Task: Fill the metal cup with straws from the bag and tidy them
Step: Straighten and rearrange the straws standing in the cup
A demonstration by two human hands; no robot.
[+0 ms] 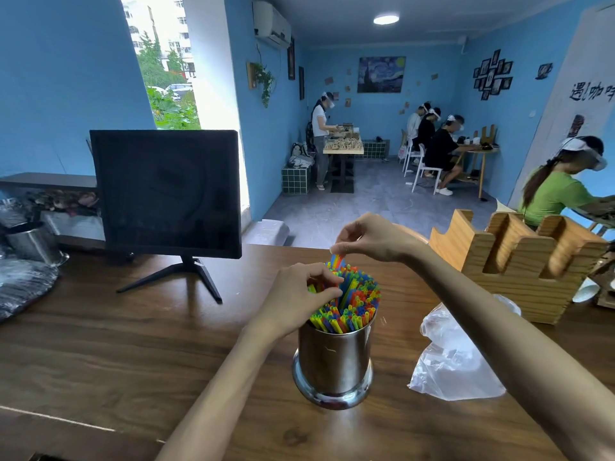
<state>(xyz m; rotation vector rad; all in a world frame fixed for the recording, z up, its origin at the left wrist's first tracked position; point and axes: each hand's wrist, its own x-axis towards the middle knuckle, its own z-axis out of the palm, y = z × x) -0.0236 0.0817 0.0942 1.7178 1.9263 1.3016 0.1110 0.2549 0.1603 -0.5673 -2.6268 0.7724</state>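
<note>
A shiny metal cup [333,357] stands on the wooden counter, packed with colourful straws [357,301] whose tips fan out above its rim. My left hand [296,299] rests on the left side of the bundle with its fingers curled into the straws. My right hand [372,237] hovers above the bundle and pinches the tops of a few straws that stick up higher than the rest. A crumpled clear plastic bag [456,357] lies flat on the counter to the right of the cup, under my right forearm.
A black monitor [166,194] on a stand sits at the back left of the counter [100,354]. A wooden slotted holder [519,264] stands at the back right. Another metal cup [33,242] and dark plastic wrapping lie at the far left. Several people sit or stand farther back.
</note>
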